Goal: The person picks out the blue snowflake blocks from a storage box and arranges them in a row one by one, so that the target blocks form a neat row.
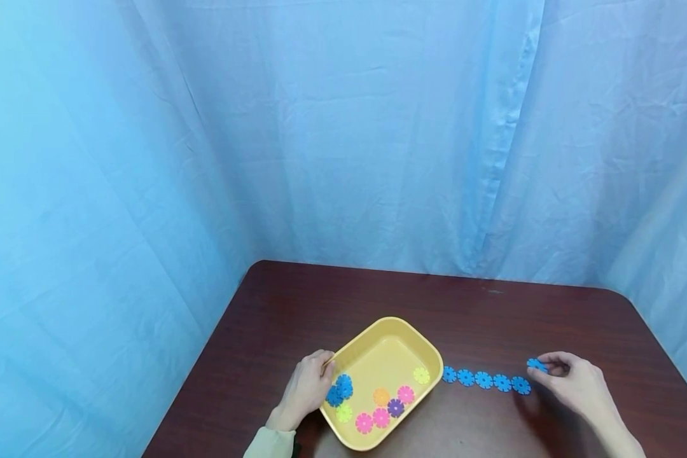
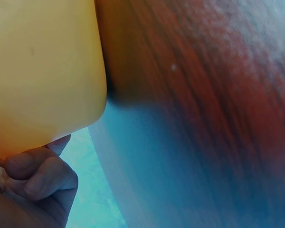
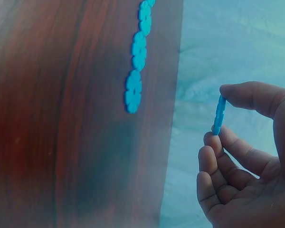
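Observation:
My right hand pinches a blue notched disc by its edges, between thumb and fingers, above the table. Just left of it, a row of several blue discs lies flat on the table, and its left end meets the yellow tray. With my left hand I grip the tray's left rim; in the left wrist view curled fingers show under the tray's wall. Inside the tray lie blue discs, pink discs, yellow discs, an orange disc and a purple disc.
The dark wooden table has rounded far corners. Light blue curtains hang behind it and along both sides.

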Demonstrator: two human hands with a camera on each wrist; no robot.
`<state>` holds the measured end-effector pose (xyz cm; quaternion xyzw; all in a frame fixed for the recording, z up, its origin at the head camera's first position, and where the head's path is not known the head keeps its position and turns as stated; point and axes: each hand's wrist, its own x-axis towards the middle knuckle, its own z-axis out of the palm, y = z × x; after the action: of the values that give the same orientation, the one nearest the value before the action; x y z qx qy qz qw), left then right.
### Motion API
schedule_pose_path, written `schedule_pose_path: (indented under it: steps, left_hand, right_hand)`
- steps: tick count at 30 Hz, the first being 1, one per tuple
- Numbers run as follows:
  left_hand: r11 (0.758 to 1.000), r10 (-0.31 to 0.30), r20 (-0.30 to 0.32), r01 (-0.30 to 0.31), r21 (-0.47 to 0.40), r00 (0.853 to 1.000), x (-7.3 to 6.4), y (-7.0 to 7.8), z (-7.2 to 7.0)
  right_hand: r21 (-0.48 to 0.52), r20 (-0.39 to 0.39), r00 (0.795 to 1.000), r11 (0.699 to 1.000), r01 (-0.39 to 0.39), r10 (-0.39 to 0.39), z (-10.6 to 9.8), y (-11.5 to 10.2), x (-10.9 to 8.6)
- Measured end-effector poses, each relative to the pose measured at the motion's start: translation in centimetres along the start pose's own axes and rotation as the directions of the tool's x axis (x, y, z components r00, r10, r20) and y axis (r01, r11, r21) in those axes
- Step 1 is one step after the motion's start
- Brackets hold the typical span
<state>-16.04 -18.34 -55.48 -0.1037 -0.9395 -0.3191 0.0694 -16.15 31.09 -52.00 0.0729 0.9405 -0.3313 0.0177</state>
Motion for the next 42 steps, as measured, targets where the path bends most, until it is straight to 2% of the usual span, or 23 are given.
schedule_pose_path:
  steps: [11,34,42]
  left_hand:
    - [1.0,-0.008,0.007,0.008,-0.01,1.0,0.0,0.0,0.0]
    - [0.999,-0.025,0.014,0.026,-0.02,1.0,-0.1,0.2,-0.2]
    - [1.0,-0.01,0.002,0.01,-0.009,1.0,0.0,0.1,0.0]
  right_hand:
    - [-0.036,-0.009,1.0,0.999,-0.016,0.016,0.5,1.4,-0.3]
    - [-0.035,0.013,0.999,0.999,-0.031,0.032,2.2,3.7,0.1]
    - [-0.021,0.027,0.999,0.999,-0.043,0.043,2.7,3.9,0.2]
